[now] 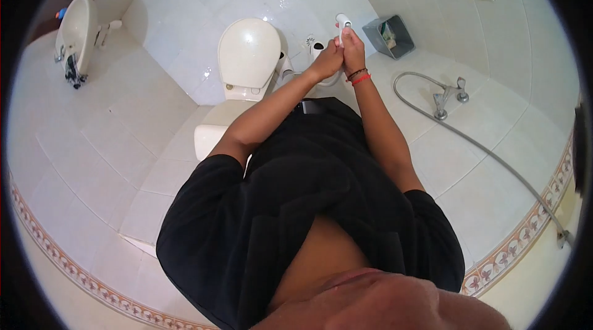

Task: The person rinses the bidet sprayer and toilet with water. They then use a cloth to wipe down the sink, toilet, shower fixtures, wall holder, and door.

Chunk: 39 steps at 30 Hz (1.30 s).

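Observation:
My right hand [353,51] is closed around a slim white bottle-like object [343,19], whose upper end shows above the fingers. Its exact kind is too small to make out. Close beside it, my left hand [329,61] is closed at the lower part of the same object. What lies inside the left fingers is hidden. Red and dark bracelets circle the right wrist. Below the hands, two white things with dark openings, one of them [317,48] nearer the hands, are near the floor; I cannot tell what they are.
A toilet with its lid [249,52] down stands left of my hands. To the right are a grey bin [389,37] with contents and a wall tap [451,96] with a shower hose [488,151]. A washbasin [77,30] is at the far left.

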Tool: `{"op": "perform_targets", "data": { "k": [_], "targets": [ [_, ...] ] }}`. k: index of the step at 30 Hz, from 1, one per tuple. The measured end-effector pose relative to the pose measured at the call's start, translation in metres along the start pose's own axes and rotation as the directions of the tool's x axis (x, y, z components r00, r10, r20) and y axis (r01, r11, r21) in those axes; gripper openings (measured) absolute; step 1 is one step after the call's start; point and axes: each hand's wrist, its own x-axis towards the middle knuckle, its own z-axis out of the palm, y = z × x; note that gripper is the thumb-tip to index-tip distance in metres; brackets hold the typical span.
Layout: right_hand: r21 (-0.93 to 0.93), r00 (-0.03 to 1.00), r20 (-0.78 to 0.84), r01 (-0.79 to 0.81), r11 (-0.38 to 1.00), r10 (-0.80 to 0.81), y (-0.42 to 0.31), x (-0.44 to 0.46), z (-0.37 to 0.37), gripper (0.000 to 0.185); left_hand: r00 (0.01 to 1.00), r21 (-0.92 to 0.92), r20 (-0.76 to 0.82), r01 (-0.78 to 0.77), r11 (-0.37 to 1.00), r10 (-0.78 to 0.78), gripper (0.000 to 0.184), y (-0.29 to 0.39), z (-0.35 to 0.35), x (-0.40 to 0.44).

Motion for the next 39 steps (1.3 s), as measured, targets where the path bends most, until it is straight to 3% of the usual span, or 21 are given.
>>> {"op": "perform_targets", "data": {
  "k": [4,9,12,13,15,18,22,26,31,35,39],
  "targets": [
    [-0.087,0.998,0.046,-0.048,0.995,0.053,0.001,-0.003,0.005,0.044,1.000,-0.038,-0.012,0.021,0.999,-0.022,0.047,-0.022,-0.003,0.003],
    [-0.054,0.993,0.057,-0.102,0.993,0.105,0.023,0.014,0.014,0.030,0.987,-0.074,-0.042,0.152,0.986,-0.155,0.046,-0.028,-0.022,0.005],
    [-0.168,0.991,0.066,-0.107,0.980,0.120,0.037,0.033,0.009,0.028,0.984,-0.264,0.029,0.178,0.948,-0.176,0.047,-0.030,-0.037,0.007],
    [-0.224,0.990,0.068,-0.107,0.969,0.125,0.039,0.040,0.012,0.029,0.989,-0.155,-0.008,0.143,0.978,-0.146,0.046,-0.042,-0.047,0.016],
    [-0.139,0.981,0.021,-0.187,0.972,0.191,0.044,0.050,0.019,0.029,0.995,0.083,-0.062,0.081,0.993,-0.076,0.045,-0.082,-0.069,0.038],
    [-0.155,0.963,-0.104,-0.261,0.953,0.247,0.067,0.060,0.016,0.030,0.984,0.290,-0.126,0.156,0.944,-0.124,0.046,-0.154,-0.128,0.078],
    [-0.196,0.942,-0.187,-0.312,0.930,0.277,0.108,0.065,-0.014,0.030,0.950,0.622,-0.238,0.310,0.719,-0.203,0.047,-0.257,-0.215,0.148],
    [-0.269,0.914,-0.225,-0.391,0.880,0.337,0.142,0.049,-0.042,0.029,0.914,0.742,-0.303,0.404,0.535,-0.270,0.056,-0.285,-0.271,0.203],
    [-0.315,0.891,-0.236,-0.449,0.836,0.389,0.179,0.038,-0.075,0.033,0.892,0.907,-0.179,0.313,0.282,-0.415,0.101,-0.291,-0.282,0.239],
    [-0.336,0.905,-0.211,-0.423,0.841,0.371,0.190,0.045,-0.074,0.038,0.909,0.957,-0.137,0.223,0.183,-0.393,0.093,-0.314,-0.275,0.243],
    [-0.396,0.933,-0.198,-0.357,0.846,0.301,0.185,0.060,-0.056,0.025,0.945,0.957,-0.161,0.220,0.189,-0.285,0.076,-0.327,-0.267,0.233]
  ]
}}
